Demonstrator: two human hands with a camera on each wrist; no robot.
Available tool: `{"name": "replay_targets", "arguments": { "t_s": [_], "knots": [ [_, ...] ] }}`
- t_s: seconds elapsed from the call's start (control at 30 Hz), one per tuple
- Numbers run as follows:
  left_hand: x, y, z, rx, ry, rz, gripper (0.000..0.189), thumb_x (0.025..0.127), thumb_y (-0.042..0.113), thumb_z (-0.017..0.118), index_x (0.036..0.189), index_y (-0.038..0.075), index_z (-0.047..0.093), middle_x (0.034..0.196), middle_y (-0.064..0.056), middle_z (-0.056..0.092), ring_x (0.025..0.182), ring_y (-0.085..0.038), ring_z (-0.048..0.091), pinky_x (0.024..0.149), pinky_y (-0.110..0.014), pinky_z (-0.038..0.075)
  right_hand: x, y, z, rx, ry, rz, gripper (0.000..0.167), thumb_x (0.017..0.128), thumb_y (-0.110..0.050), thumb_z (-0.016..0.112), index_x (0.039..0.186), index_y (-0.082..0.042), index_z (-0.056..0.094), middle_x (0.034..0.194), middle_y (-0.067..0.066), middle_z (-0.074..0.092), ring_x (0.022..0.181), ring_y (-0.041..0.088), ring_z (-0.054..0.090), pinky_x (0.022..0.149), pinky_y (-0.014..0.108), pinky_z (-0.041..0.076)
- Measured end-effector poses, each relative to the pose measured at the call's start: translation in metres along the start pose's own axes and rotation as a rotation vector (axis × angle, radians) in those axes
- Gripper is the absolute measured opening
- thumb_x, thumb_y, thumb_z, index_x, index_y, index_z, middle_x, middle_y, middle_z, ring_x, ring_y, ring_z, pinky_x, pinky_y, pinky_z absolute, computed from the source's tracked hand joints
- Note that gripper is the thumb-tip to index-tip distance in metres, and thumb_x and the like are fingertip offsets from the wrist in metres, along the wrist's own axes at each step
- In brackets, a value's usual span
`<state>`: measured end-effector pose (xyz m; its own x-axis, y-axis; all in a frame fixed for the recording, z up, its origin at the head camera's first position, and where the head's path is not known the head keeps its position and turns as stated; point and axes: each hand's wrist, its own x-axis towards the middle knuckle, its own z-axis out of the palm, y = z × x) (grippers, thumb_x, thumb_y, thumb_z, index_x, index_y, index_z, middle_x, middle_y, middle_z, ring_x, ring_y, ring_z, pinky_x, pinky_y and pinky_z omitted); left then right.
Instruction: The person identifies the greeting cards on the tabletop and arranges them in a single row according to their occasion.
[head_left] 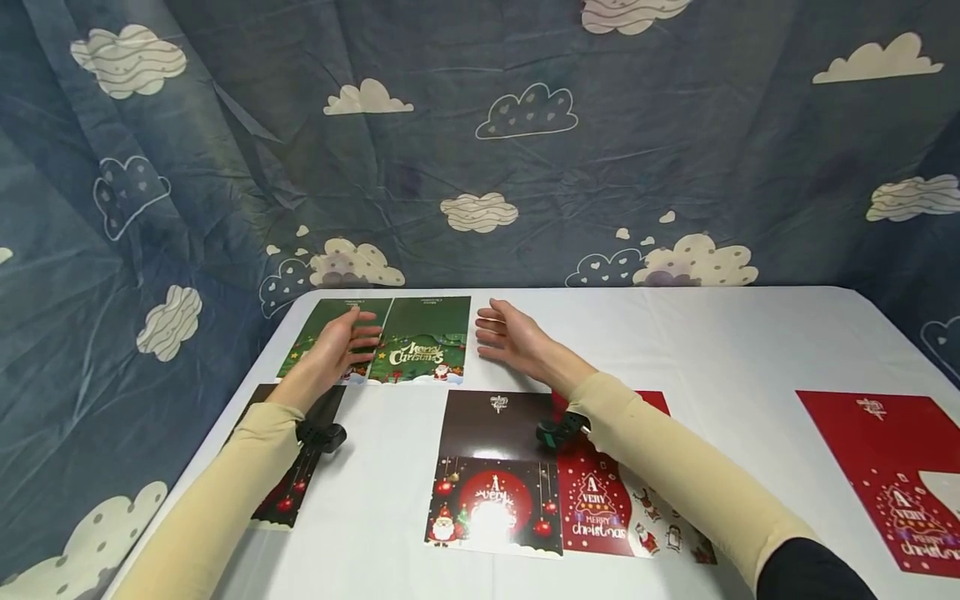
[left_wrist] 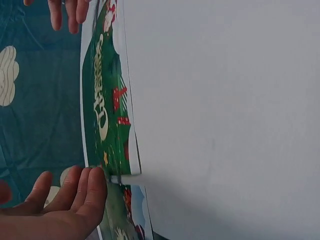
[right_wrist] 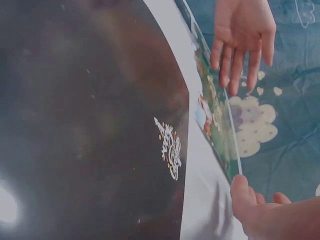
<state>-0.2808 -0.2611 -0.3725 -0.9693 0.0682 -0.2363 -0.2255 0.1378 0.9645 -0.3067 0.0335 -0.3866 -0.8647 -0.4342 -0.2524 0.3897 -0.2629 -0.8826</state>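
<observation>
My left hand (head_left: 341,346) hovers above a green Christmas card (head_left: 321,323) at the far left of the table, its fingers straight and holding nothing. To its right lies a second green card (head_left: 431,321) with "Merry Christmas" lettering. Just past that card's right edge is my right hand (head_left: 517,337), fingers extended, palm facing the left hand. Both hands appear in each wrist view, the left one (left_wrist: 70,205) beside the green cards and the right one (right_wrist: 260,210) by a green card's edge. Whether either hand touches a card cannot be told.
A dark card (head_left: 480,429) with baubles overlaps or adjoins a red card (head_left: 592,533) under my right forearm. Another dark card (head_left: 281,500) is partly hidden by my left arm. Far right lies a red card (head_left: 847,417). Behind the white table (head_left: 720,342) hangs a cloud-patterned curtain (head_left: 420,175).
</observation>
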Motion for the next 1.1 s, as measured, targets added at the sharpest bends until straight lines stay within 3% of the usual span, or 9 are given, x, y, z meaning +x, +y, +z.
{"name": "replay_targets", "arguments": {
  "t_s": [0.23, 0.53, 0.77, 1.0, 1.1],
  "knots": [
    [-0.01, 0.005, 0.017, 0.008, -0.054, 0.044, 0.056, 0.11, 0.035, 0.023, 0.152, -0.001, 0.025, 0.15, -0.028, 0.035, 0.134, -0.042, 0.036, 0.108, -0.051, 0.036, -0.02, -0.005, 0.0, -0.025, -0.068, -0.004, 0.055, 0.107, -0.027, 0.03, 0.153, 0.003, 0.025, 0.157, 0.022, 0.026, 0.143, 0.035, 0.028, 0.112, 0.047, 0.032],
    [-0.028, 0.01, 0.061, 0.008, -0.144, 0.11, 0.046, 0.11, 0.028, 0.028, 0.144, -0.001, 0.037, 0.143, -0.028, 0.044, 0.128, -0.044, 0.044, 0.105, -0.054, 0.038, -0.053, -0.014, -0.013, -0.106, -0.133, -0.006, 0.053, 0.107, -0.027, 0.029, 0.151, 0.003, 0.028, 0.157, 0.023, 0.026, 0.143, 0.039, 0.027, 0.112, 0.049, 0.031],
    [-0.043, 0.009, 0.095, -0.027, -0.207, 0.125, 0.043, 0.109, 0.026, 0.031, 0.139, -0.003, 0.043, 0.137, -0.03, 0.049, 0.122, -0.045, 0.049, 0.101, -0.051, 0.043, -0.079, -0.02, -0.027, -0.176, -0.131, -0.017, 0.051, 0.108, -0.026, 0.031, 0.151, 0.001, 0.03, 0.156, 0.02, 0.03, 0.142, 0.038, 0.03, 0.11, 0.046, 0.037],
    [-0.061, 0.004, 0.135, -0.094, -0.146, 0.163, 0.038, 0.107, 0.021, 0.035, 0.13, -0.006, 0.049, 0.128, -0.031, 0.055, 0.112, -0.04, 0.058, 0.089, -0.043, 0.053, -0.106, -0.028, -0.043, -0.205, -0.122, -0.039, 0.051, 0.108, -0.027, 0.034, 0.151, -0.001, 0.03, 0.156, 0.02, 0.03, 0.14, 0.038, 0.033, 0.109, 0.046, 0.037],
    [-0.071, 0.001, 0.151, -0.127, -0.161, 0.154, 0.036, 0.107, 0.02, 0.035, 0.128, -0.006, 0.05, 0.127, -0.031, 0.055, 0.11, -0.039, 0.06, 0.083, -0.038, 0.055, -0.117, -0.031, -0.051, -0.206, -0.13, -0.048, 0.051, 0.109, -0.027, 0.032, 0.152, 0.0, 0.027, 0.157, 0.021, 0.027, 0.141, 0.04, 0.03, 0.109, 0.046, 0.037]
  ]
}}
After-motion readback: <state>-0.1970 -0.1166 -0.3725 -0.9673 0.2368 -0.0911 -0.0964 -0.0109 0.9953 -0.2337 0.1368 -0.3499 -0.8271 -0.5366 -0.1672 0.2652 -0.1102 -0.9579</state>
